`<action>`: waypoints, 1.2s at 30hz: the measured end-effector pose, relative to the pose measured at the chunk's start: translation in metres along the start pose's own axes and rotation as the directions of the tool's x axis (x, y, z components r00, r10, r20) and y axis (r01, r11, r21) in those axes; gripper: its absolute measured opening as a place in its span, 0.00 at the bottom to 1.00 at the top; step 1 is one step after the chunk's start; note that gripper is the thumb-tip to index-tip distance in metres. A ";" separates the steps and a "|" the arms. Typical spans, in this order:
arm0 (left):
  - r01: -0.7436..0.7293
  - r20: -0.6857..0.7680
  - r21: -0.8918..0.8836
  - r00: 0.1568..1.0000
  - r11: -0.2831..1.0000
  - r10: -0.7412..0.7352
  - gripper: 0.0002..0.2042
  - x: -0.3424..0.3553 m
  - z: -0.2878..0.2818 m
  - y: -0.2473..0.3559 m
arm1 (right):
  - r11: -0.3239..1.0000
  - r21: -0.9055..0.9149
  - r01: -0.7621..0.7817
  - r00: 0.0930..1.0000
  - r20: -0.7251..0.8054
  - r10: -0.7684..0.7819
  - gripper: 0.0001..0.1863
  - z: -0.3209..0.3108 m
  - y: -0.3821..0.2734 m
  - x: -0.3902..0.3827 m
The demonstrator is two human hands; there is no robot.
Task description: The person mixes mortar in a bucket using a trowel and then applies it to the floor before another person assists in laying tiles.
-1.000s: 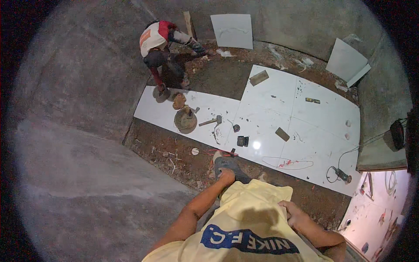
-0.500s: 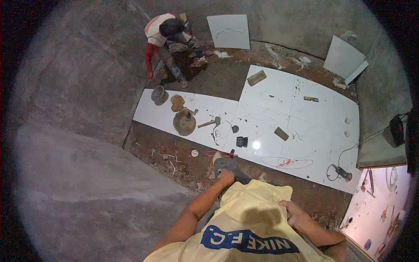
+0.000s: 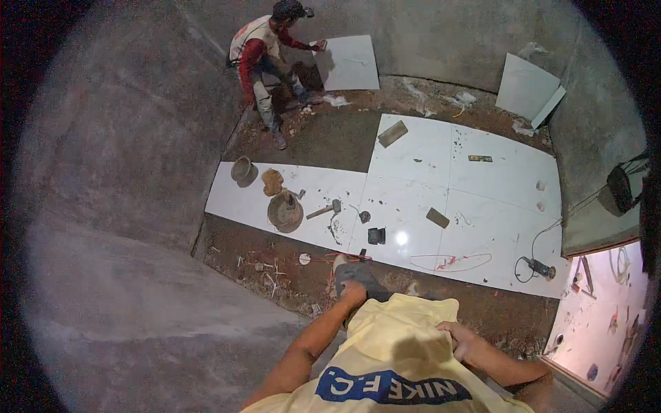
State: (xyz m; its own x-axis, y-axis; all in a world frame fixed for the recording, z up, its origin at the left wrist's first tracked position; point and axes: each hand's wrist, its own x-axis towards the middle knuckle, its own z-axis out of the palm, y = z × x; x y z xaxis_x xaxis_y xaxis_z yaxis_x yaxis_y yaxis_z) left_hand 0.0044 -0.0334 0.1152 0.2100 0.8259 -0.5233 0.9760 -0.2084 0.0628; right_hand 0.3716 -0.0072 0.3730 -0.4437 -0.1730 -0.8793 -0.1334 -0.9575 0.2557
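My left hand (image 3: 353,294) rests on my dark-trousered leg, its fingers mostly hidden. At the right edge of my yellow shirt (image 3: 406,337), my right hand (image 3: 458,336) lies against my side with bent fingers; whether it grips the cloth I cannot tell. Beyond my foot, large white floor tiles (image 3: 413,196) are laid on the ground. On them are a mallet (image 3: 323,209), a bucket of grey mix (image 3: 285,212), a brown cloth or sponge (image 3: 273,182) and a grey bucket (image 3: 243,172). A small black object (image 3: 376,236) sits nearest my foot.
At the far left a co-worker (image 3: 265,62) touches a white tile (image 3: 350,63) leaning on the wall. Other tiles (image 3: 527,89) lean at the far right. A corded power tool (image 3: 540,268), a spirit level (image 3: 480,158) and two flat blocks (image 3: 392,134) lie on the laid tiles.
The co-worker has risen from a bent-over posture and reached a hand to the leaning tile. My view has shifted slightly; my hands keep their places.
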 end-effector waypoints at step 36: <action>-0.016 0.079 0.003 0.997 1.000 0.016 0.13 -0.006 -0.046 0.003 | 0.902 -0.374 0.214 0.969 -0.033 -0.243 0.17 -0.011 0.000 -0.003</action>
State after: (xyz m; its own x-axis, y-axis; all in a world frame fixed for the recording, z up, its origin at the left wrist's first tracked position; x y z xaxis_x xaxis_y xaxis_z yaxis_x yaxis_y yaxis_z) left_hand 0.0089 -0.0151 0.1574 0.2202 0.7787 -0.5875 0.9724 -0.2231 0.0686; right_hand 0.3829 -0.0091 0.3716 -0.3686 0.0577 -0.9278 0.1165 -0.9873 -0.1077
